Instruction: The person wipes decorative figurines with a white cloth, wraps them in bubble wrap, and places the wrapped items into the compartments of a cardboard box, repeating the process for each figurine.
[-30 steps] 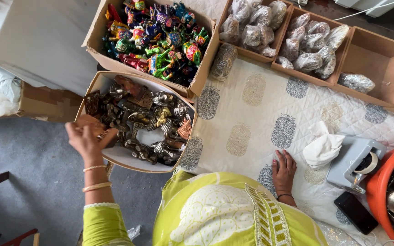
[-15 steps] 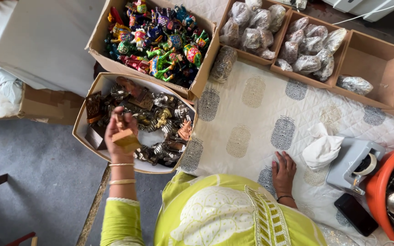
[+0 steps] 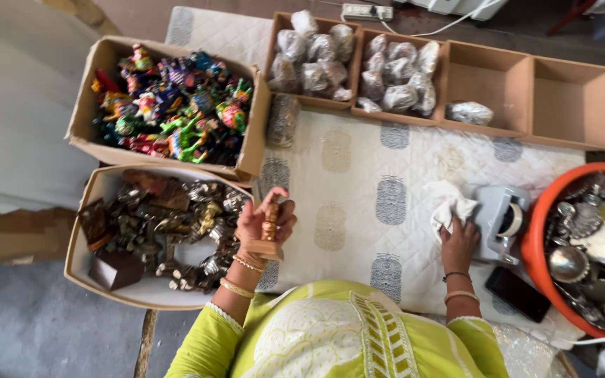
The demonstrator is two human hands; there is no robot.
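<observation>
1. Setting: a quilted white cloth (image 3: 414, 182) with grey motifs covers the work surface; a row of cardboard trays (image 3: 484, 84), some holding wrapped bundles, lines its far edge.
2. Left hand (image 3: 264, 224): closed around a small tan figurine (image 3: 269, 231) on a square base, held upright over the cloth's left edge, beside the box of dark metal figurines (image 3: 155, 234).
3. Right hand (image 3: 459, 241): fingers spread flat, resting on a white rag (image 3: 449, 206) next to a grey tape dispenser (image 3: 498, 217).
4. Risk: the figurine is gripped by its middle only; a loosened grip would likely drop it onto the metal pieces and chip it.
</observation>
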